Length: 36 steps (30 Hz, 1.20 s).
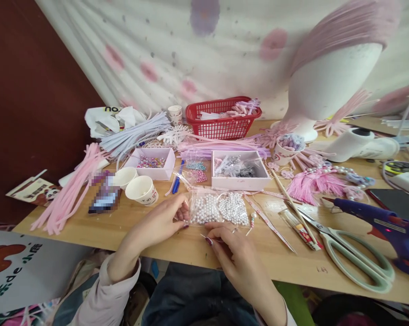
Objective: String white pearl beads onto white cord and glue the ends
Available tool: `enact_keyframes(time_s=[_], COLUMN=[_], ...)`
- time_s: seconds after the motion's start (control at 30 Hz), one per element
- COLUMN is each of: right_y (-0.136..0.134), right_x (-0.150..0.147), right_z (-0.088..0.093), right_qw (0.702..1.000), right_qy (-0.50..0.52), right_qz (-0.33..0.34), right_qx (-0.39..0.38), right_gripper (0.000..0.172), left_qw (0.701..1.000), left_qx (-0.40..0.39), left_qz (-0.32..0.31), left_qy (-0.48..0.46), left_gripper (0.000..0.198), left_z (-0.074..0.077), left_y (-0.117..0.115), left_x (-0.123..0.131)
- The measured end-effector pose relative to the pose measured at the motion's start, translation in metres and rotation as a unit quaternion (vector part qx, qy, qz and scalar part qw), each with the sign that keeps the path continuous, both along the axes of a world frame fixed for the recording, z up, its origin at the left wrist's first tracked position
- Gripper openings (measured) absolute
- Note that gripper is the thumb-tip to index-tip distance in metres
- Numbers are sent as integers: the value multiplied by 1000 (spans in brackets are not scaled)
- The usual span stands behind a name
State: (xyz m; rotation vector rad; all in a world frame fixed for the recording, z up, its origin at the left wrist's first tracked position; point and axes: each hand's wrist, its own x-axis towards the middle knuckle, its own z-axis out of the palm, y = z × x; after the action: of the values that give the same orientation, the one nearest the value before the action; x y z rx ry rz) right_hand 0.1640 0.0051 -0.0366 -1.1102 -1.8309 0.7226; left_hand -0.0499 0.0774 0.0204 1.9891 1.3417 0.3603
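A clear plastic bag of white pearl beads [218,208] lies on the wooden table [177,244] near its front edge. My left hand [165,220] rests at the bag's left edge, fingers curled and pinching the plastic there. My right hand [234,251] lies just below the bag, fingertips pinched together on something thin and small that I cannot make out. A small bead pin [252,220] lies just right of the bag.
Two pink boxes [240,174] of trinkets, paper cups [141,189], pink and lilac pipe cleaners [68,192], a red basket [221,117] and a blue pen [177,179] lie behind. Scissors [353,253], a blue glue gun [387,226], tassels and a foam head [329,77] stand right.
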Motion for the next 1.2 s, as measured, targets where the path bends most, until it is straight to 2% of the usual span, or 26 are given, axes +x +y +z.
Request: enact_keyframes(time_s=[0.13, 0.33, 0.67, 0.97, 1.1, 1.2], right_y=[1, 1, 2, 3, 2, 1], right_x=[0, 0, 0, -1, -2, -3], right_z=[-1, -2, -4, -4, 0, 2], right_qw=[1000, 1000, 1000, 1000, 1000, 1000], right_qy=[-2, -4, -18, -11, -2, 7], right_qz=[4, 4, 1, 2, 5, 4], right_qx=[0, -5, 0, 6, 0, -8], right_gripper=[18, 18, 18, 17, 17, 16], left_qw=[999, 997, 999, 1000, 995, 983], left_qx=[35, 67, 28, 24, 84, 145], left_qz=[-12, 19, -14, 15, 24, -13], left_qy=[26, 35, -19, -7, 50, 108], left_gripper=[15, 16, 20, 17, 13, 12], left_z=[1, 8, 2, 5, 2, 0], left_y=[5, 10, 16, 19, 19, 21], left_x=[-2, 3, 1, 0, -3, -4])
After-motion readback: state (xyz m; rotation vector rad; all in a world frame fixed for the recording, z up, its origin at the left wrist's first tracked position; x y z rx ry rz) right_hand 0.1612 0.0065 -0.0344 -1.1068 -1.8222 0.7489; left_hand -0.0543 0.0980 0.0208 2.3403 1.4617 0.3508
